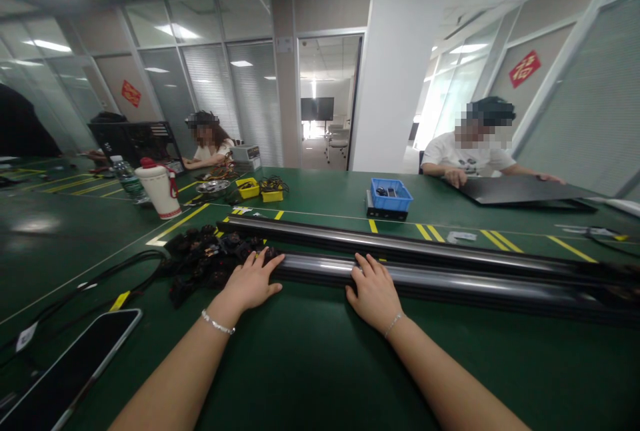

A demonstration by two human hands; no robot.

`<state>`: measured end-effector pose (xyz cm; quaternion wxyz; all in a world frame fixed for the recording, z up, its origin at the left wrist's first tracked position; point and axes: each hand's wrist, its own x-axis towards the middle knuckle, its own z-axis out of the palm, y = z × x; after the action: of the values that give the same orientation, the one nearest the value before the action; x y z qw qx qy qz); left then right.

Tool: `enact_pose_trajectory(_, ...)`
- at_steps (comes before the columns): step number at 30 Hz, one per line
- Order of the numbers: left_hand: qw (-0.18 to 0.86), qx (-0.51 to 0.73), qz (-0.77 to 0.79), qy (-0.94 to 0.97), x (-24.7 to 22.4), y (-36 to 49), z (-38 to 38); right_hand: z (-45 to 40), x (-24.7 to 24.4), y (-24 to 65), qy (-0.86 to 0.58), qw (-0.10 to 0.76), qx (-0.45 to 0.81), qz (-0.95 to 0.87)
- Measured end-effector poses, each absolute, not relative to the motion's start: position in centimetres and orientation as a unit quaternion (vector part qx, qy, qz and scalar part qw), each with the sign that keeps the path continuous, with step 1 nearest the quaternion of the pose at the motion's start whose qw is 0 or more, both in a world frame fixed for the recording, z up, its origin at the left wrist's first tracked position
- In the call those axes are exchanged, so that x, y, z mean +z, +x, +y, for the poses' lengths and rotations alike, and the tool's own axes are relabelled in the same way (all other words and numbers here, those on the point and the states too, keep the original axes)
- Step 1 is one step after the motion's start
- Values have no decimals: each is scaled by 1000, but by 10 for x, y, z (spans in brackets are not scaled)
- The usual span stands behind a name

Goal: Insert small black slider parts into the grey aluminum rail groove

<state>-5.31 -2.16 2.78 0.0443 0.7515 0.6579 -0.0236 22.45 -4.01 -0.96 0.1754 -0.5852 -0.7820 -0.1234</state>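
Note:
Two long, dark metal rails lie side by side across the green table (320, 364). My right hand (373, 291) rests on the nearer rail (460, 287), fingers spread over its shiny top. At that rail's left end is my left hand (253, 283), its fingers stretched out beside a black clustered assembly with cables (200, 254). The farther rail (400, 243) runs just behind, touched by neither hand. Whether the black assembly is fixed to the rails I cannot tell. The rails' right ends blur at the picture's edge.
A phone (75, 367) lies at the near left, with black cables (125, 261) beyond it. Farther back stand a white cup (159, 191), a water bottle (125, 177), yellow bins (273, 195) and a blue bin (391, 197). A person across the table holds a dark panel (520, 189).

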Motion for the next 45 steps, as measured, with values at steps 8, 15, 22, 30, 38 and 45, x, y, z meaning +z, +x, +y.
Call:
enact_pose_trajectory(8,45,-18,672,739,24,-54,-19,-41,-8,224,-585,173,-123,-783)
enact_pose_trajectory(15,47,-14,674,738,23,-58,-18,-40,-10,225,-584,175,-126,-783)
enact_pose_trajectory(22,65,-14,673,737,24,-63,-17,-40,-10,225,-585,174,-124,-782)
enact_pose_trajectory(30,71,6,674,736,25,-65,-15,-40,-10,225,-583,176,-120,-784)
enact_pose_trajectory(38,53,7,686,726,23,-64,-13,-41,-8,225,-585,177,-116,-783)
enact_pose_trajectory(45,62,3,693,718,26,-62,-14,-41,-9,225,-585,177,-122,-782)
